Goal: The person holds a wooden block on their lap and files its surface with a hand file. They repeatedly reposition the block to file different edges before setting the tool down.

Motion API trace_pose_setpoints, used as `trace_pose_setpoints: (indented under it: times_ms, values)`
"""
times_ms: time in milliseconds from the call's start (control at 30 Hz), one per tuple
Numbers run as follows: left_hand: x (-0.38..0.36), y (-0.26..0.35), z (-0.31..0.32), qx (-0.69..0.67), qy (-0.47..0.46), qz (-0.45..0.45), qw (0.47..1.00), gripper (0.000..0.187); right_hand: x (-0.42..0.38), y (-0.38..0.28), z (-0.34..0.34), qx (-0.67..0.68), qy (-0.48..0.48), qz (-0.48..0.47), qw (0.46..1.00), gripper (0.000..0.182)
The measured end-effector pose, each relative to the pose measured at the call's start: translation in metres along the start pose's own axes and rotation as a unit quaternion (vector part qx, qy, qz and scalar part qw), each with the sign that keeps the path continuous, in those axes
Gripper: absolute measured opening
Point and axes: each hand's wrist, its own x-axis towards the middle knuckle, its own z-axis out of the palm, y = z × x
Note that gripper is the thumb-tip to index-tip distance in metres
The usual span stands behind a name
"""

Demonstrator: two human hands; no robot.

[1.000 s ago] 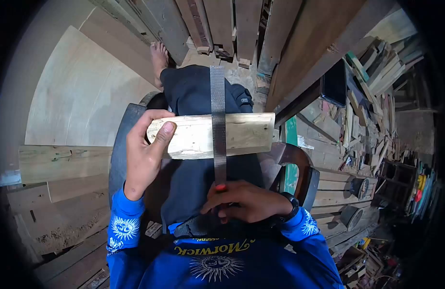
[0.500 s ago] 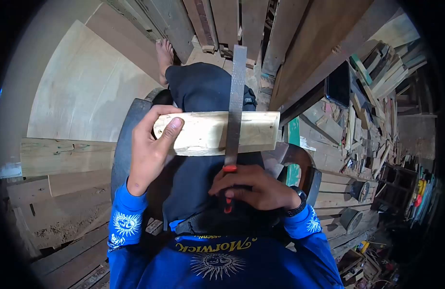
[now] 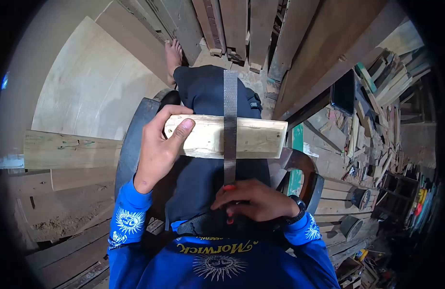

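Since half a second ago I see the file [image 3: 230, 126] pulled back toward the body: its far tip, which reached up over the stacked boards, now ends over the dark trouser leg [image 3: 208, 96], and the blade stands nearly straight up the frame instead of leaning to the right. The right hand [image 3: 254, 200] has dropped lower with it, so more bare blade shows between the hand and the wood.

The wooden block [image 3: 227, 137] lies crosswise over the lap, long side running left to right, and the file crosses it at a right angle a little left of its middle, resting flat on its top face. My left hand [image 3: 160, 149] grips the block's left end, thumb pressed on the top face and the other fingers curled round the end and far edge. The right hand is wrapped tight round the file's red-marked handle, fingers closed together, a black watch [image 3: 296, 212] at the wrist.

Blue sleeves [image 3: 128, 212] cover both forearms. A bare foot [image 3: 173, 53] rests on the floor beyond the knee. A pale board [image 3: 70, 150] lies to the left, and a heap of wood offcuts [image 3: 372, 130] fills the right side.
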Motion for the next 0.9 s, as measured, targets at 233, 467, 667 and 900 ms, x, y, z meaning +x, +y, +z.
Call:
trace_pose_setpoints:
  times_ms: [233, 467, 667, 900]
  values:
    - [0.000, 0.003, 0.002, -0.004, 0.004, -0.008, 1.000, 0.026, -0.003, -0.005, -0.003, 0.002, 0.067, 0.007, 0.998, 0.033]
    - [-0.003, -0.001, 0.004, -0.027, 0.003, -0.020, 0.999, 0.026, -0.001, 0.004, 0.002, 0.032, 0.098, -0.015, 0.995, 0.028]
    - [-0.001, -0.002, 0.002, -0.008, 0.006, -0.007, 1.000, 0.026, -0.002, 0.012, 0.005, -0.013, 0.006, -0.008, 1.000, 0.031]
    - [-0.001, 0.003, 0.002, 0.000, 0.002, -0.012, 1.000, 0.026, -0.003, 0.005, -0.004, 0.020, 0.100, -0.008, 0.995, 0.032]
